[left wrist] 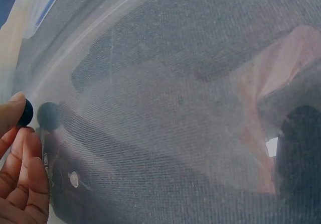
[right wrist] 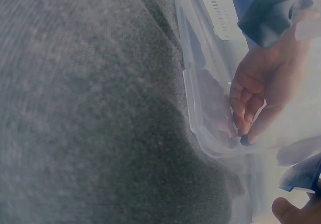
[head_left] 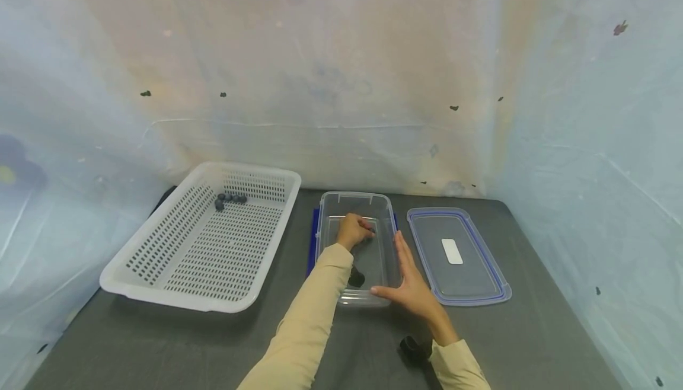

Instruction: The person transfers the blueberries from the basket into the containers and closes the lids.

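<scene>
My left hand [head_left: 354,231] is inside the clear plastic container [head_left: 377,265], near its far right part. Between thumb and fingertips it pinches a small dark round blueberry [left wrist: 27,113], low near the container's bottom. The left wrist view shows the berry's dark reflection beside it; in the right wrist view the blueberry [right wrist: 245,140] shows through the clear wall. My right hand [head_left: 411,289] rests against the container's near right corner, fingers straight along the right side and thumb at the near rim. Several more blueberries [head_left: 229,199] lie in the white basket [head_left: 277,242].
The white perforated basket stands left of the container. To the right, a clear lid [head_left: 427,242] with a blue seal and a white label lies flat on the dark grey table [head_left: 544,331]. Blue side flaps [head_left: 313,242] flank the container. Patterned plastic sheeting [head_left: 341,70] surrounds the table.
</scene>
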Available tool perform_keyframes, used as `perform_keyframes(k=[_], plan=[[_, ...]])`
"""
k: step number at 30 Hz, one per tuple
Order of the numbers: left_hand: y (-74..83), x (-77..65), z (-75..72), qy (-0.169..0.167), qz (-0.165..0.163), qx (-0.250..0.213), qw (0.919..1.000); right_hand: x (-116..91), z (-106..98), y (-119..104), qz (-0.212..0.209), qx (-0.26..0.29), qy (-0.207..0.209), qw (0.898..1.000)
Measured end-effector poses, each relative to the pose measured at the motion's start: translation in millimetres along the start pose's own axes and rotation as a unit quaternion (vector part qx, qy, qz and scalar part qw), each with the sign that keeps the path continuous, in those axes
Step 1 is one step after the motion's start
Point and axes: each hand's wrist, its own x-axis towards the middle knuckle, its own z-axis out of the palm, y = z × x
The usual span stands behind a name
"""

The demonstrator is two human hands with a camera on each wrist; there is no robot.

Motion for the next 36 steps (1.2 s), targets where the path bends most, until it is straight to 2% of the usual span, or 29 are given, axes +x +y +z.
perform_keyframes(k=[9,21,28,36], plan=[[-5.3,4.1,2.3,0.016,0.005,0.006,0.9998,-0.2,0.0,-3.9,-0.006,0.005,0.002,1.0],[6.3,3.5,-8.6,-0.006,-0.01,0.005,0.9999,0.2,0.7,2.9,-0.004,0.005,0.004,1.0],[16.7,9.2,-26.8,-0.034,0.016,-0.001,0.9993,0.2,5.6,38.7,-0.009,-0.008,0.01,1.0],[22.6,13.6,-44.1,-0.077,0.065,-0.037,0.9942,-0.4,5.5,46.9,-0.006,0.001,0.014,1.0]])
